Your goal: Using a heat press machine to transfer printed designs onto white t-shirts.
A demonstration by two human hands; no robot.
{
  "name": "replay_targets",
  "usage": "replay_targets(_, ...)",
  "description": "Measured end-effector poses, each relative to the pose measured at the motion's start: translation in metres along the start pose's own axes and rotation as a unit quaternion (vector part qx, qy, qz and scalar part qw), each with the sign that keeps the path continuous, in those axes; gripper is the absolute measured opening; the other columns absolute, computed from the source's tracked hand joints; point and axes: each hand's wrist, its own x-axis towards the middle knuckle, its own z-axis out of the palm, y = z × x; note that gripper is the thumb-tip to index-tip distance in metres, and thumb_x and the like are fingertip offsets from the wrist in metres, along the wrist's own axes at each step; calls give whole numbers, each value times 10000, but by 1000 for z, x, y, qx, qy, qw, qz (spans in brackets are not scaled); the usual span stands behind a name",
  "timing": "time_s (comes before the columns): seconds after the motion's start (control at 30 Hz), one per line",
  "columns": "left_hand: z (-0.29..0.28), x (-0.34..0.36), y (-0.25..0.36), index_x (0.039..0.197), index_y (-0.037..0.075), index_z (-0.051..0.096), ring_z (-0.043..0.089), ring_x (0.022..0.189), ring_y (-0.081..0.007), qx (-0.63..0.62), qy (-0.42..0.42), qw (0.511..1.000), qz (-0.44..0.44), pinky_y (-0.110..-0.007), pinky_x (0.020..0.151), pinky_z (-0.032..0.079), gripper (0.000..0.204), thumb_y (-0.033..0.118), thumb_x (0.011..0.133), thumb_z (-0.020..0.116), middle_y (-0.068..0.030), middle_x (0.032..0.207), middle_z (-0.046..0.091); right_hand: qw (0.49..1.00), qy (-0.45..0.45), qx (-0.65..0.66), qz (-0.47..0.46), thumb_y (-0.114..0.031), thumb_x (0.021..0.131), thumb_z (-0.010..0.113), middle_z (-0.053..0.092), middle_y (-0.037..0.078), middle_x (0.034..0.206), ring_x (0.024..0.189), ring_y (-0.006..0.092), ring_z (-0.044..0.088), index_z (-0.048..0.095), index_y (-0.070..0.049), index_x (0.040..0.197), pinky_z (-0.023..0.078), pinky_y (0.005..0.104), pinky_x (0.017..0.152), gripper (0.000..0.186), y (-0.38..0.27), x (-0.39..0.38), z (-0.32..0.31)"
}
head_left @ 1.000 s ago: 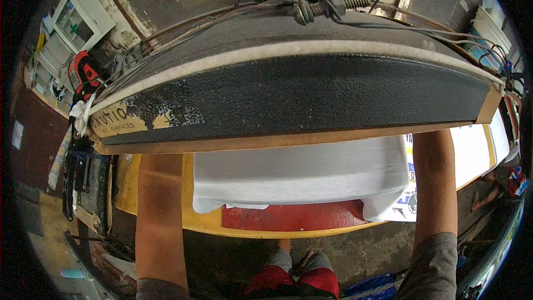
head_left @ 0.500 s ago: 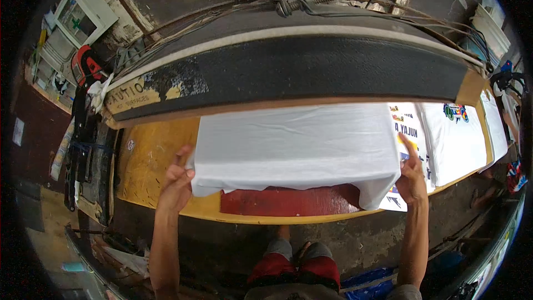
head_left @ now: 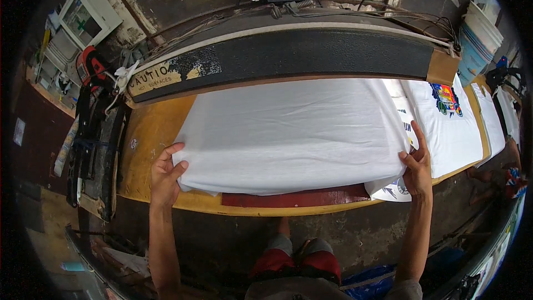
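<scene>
A plain white T-shirt (head_left: 288,133) lies spread flat on the lower pad of a heat press, over a dark red mat (head_left: 294,198). The black upper platen (head_left: 288,55) of the press is raised above its far edge. My left hand (head_left: 165,175) grips the shirt's near left corner, thumb on top. My right hand (head_left: 417,166) pinches the shirt's right edge, fingers pointing up.
The press sits on a yellow wooden table (head_left: 150,139). Printed white shirts (head_left: 449,116) lie stacked to the right. Stacked buckets (head_left: 477,39) stand at the far right, black straps and tools (head_left: 94,128) hang at the left, and cables run behind the press.
The upper platen has swung up and back, uncovering the white shirt. Both hands have come off the platen and taken hold of the shirt's left and right edges.
</scene>
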Motion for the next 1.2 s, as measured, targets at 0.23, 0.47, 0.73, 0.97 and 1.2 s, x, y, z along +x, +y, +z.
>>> replay_targets(0.23, 2, -7, 2, 1206, -49, 527, 534, 1113, -177, -8, -19, 1000, 6, -304, 983, 422, 400, -134, 819, 582, -135, 1210, 550, 1000, 3, -9, 6, 73, 723, 617, 566, 349, 1145, 957, 320, 670, 285, -51, 1466, 562, 467, 837, 823, -2, -2, 1)
replay_targets(0.47, 0, -7, -3, 1216, -58, 511, 527, 1129, -178, -11, -27, 999, -13, -314, 987, 424, 399, -120, 828, 587, -147, 1226, 539, 1000, -26, -8, 1, 67, 747, 611, 578, 323, 1141, 986, 317, 654, 285, -70, 1474, 542, 454, 881, 809, 4, -3, -8)
replay_targets(0.73, -25, -33, -13, 1293, 32, 478, 550, 1079, -186, 172, 55, 983, -44, -329, 878, 491, 433, 105, 900, 643, -101, 1252, 510, 974, -20, -221, 40, -166, 881, 667, 463, 238, 1330, 1201, 259, 496, 402, -82, 1431, 472, 359, 946, 616, 15, -29, -46)
replay_targets(0.97, -31, -42, 19, 1118, 6, 607, 603, 932, -133, 105, 78, 989, -64, -264, 808, 492, 250, 94, 888, 656, -63, 1038, 634, 967, -41, -240, 79, -157, 886, 667, 599, 163, 1174, 1072, 205, 566, 528, 9, 1307, 472, 310, 907, 474, -38, -66, -43)
replay_targets(1.2, -22, 73, -19, 1002, 44, 672, 638, 819, -149, 3, 43, 998, 50, -289, 710, 523, 186, 191, 888, 677, -56, 967, 672, 972, -77, -220, 27, -202, 900, 633, 653, 160, 1080, 1017, 215, 605, 582, 65, 1200, 499, 325, 837, 405, -47, -12, 3)
